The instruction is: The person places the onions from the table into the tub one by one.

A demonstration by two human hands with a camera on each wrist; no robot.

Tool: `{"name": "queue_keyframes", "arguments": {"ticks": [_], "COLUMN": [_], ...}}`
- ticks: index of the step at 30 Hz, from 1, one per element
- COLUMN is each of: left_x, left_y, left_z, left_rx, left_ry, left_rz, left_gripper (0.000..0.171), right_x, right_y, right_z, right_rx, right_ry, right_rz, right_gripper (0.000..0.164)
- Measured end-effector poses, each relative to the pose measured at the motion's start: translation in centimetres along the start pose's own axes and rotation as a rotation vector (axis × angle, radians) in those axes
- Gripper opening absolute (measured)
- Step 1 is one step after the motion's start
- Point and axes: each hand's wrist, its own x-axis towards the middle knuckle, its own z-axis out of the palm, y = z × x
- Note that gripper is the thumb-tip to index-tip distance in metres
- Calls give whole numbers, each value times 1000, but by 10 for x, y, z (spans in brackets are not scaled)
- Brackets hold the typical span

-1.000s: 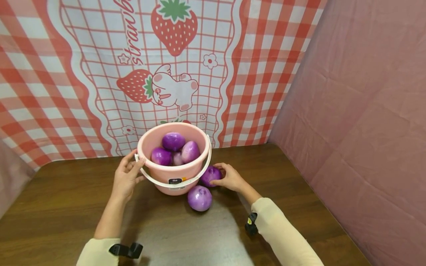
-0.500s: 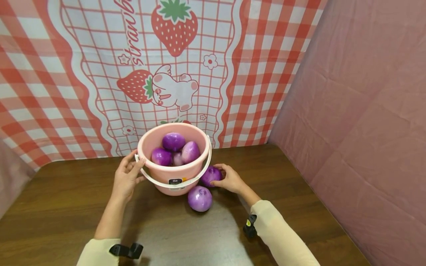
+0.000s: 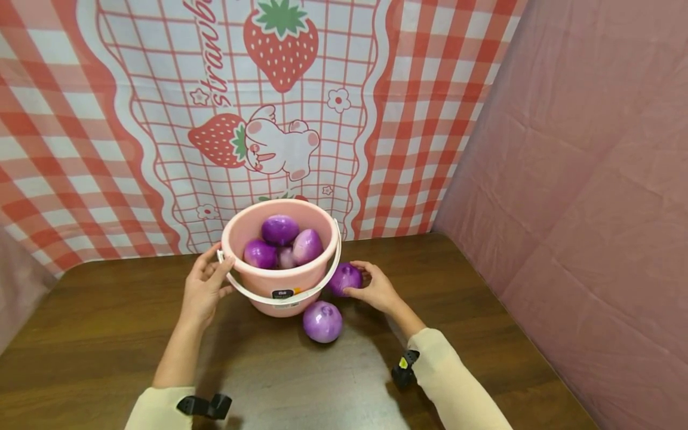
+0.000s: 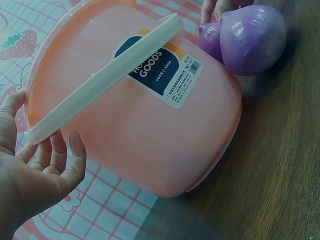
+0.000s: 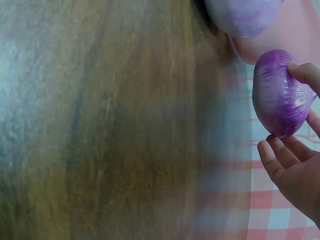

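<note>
A pink bucket [image 3: 285, 278] with a white handle [image 4: 107, 80] stands at the back of the table, several purple onions [image 3: 280, 230] inside it. My left hand [image 3: 203, 286] grips its left rim, thumb on the edge and fingers below near the handle's end. Beside the bucket's right side, my right hand [image 3: 378, 289] holds a dark purple onion [image 3: 345, 279] between thumb and fingers. In the right wrist view this onion [image 5: 280, 95] shows its glossy wrapped skin. A paler purple onion [image 3: 322, 322] rests on the table against the bucket's front right.
The brown wooden table [image 3: 301, 388] reaches a red and white checked cloth [image 3: 424, 119] hanging right behind the bucket. A plain pink cloth [image 3: 580, 179] hangs along the right side. Black wrist bands [image 3: 204, 406] sit on the sleeves.
My right hand has shifted slightly right and back with the dark purple onion, widening its distance from the paler one. The left hand and the bucket have stayed in place.
</note>
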Motion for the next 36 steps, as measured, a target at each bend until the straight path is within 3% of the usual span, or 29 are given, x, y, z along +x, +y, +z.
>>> {"name": "queue_keyframes", "arguments": {"ticks": [5, 16, 25, 36], "left_x": [0, 0, -1, -2], "left_y": [-1, -1, -2, -1], "left_z": [0, 1, 0, 1], "left_rx": [-15, -15, -24, -32], "left_ry": [1, 14, 9, 17], "left_rz": [12, 5, 17, 24], "left_gripper": [48, 46, 44, 49], "right_x": [-3, -6, -7, -4], "right_y": [-4, -6, -18, -29], "right_z": [-6, -25, -38, -52], "right_rx": [-2, 103, 144, 128], "right_ry": [50, 139, 163, 181], "right_rz": [-20, -6, 36, 14], "right_gripper": [63, 62, 61, 61]}}
